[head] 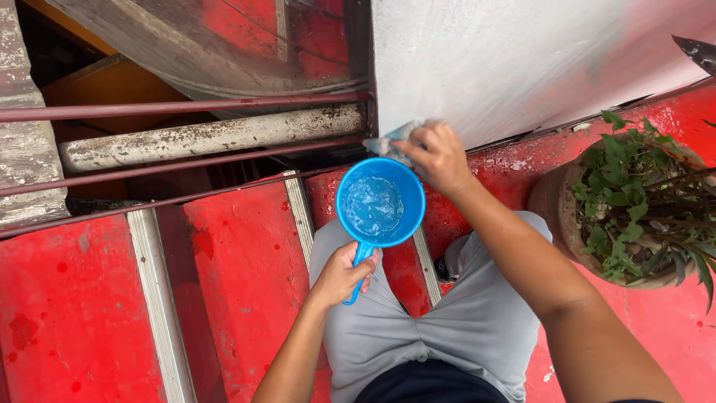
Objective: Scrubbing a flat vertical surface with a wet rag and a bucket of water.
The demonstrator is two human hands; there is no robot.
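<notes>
Blue water-filled dipper (380,203) gripped by its handle in the left hand (343,275), wet cloth (391,142) clenched in the right hand (440,157), pressed against white wall (522,60)

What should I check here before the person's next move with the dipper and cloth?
1. Left hand grips the dipper handle: ok.
2. Dipper level, water inside, none seen spilling: ok.
3. Right hand holds the cloth just beyond the dipper's rim: ok.
4. Cloth against the white wall: cannot tell, contact is hidden by the fingers.
5. Plant pot apart from the right arm: ok.
6. Footing on the red steps: cannot tell, feet mostly hidden.
</notes>
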